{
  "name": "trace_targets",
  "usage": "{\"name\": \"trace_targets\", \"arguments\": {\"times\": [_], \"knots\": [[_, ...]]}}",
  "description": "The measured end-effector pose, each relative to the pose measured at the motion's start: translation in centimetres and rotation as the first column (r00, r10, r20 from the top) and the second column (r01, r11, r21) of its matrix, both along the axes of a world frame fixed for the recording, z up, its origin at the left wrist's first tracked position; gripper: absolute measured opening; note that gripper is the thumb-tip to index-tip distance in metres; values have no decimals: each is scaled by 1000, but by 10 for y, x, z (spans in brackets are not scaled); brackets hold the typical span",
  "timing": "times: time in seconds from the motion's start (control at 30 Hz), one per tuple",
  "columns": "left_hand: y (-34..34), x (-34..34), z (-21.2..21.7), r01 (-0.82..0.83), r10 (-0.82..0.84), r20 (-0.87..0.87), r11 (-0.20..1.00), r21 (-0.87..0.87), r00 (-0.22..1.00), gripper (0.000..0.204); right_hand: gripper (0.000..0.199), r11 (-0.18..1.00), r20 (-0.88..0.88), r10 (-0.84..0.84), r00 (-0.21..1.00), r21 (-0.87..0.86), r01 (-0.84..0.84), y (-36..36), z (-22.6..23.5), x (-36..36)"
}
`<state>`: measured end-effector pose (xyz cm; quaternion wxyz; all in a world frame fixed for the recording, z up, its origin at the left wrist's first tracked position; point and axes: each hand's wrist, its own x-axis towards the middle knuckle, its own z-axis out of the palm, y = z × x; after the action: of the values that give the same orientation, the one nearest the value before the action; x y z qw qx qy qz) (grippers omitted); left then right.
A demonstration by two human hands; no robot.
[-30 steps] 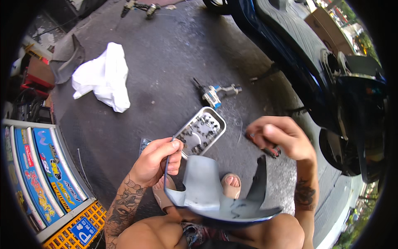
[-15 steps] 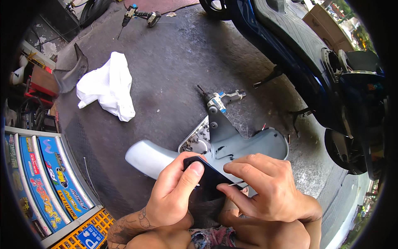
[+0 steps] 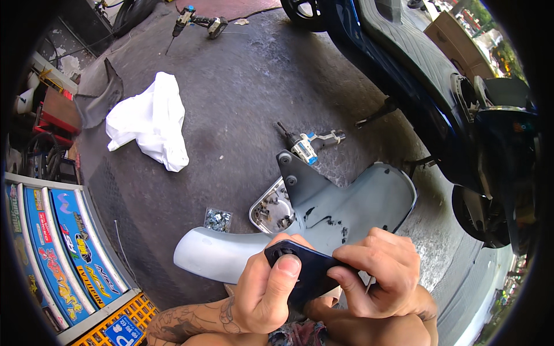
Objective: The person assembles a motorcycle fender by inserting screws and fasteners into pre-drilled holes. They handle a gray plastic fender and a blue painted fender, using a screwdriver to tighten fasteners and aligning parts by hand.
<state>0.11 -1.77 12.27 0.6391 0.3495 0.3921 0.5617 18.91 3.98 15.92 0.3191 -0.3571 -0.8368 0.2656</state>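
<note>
A scooter front fender [image 3: 369, 199], grey inside and dark blue outside, lies hollow side up in front of me. My left hand [image 3: 262, 294] is closed on its near mounting tab [image 3: 314, 262], the thumb pressing beside a black rubber grommet [image 3: 283, 252]. At the same tab's right edge, my right hand [image 3: 384, 268] pinches with thumb and index finger. A thin metal piece [image 3: 369, 282] shows under those fingers; its kind is unclear. Two more grommets sit on the far tab [image 3: 287, 167].
Partly under the fender is a metal tray [image 3: 259, 210] of screws, beside a clear bag [image 3: 218, 219] of small parts. Beyond lie a cordless driver [image 3: 306, 147], a drill [image 3: 199, 23] and white cloth-like sheeting [image 3: 150, 121]. A dark blue scooter [image 3: 398, 75] stands at right.
The fender has shifted and tilted, its right end rising, and uncovered the small bag. My hands have moved slightly right with it, and the right fingers now pinch the tab's edge.
</note>
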Motion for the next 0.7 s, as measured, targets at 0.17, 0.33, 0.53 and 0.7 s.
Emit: {"name": "trace_targets", "arguments": {"times": [0.17,0.33,0.53,0.7], "knots": [[-9,3,4,-81,72,-66,986,-144,995,55,29,999,-106,40,994,9,-39,2,4,-11],[-2,5,-19,-207,338,-363,912,353,868,35,38,1000,46,-16,999,-25,18,3,19,-18],[-7,-12,-16,-41,194,-455,945,324,869,22,51,994,183,-99,978,68,88,-4,40,-32],[-2,-12,-15,-80,248,-503,940,331,828,32,37,990,28,32,999,-140,-27,-3,60,-30]]}}
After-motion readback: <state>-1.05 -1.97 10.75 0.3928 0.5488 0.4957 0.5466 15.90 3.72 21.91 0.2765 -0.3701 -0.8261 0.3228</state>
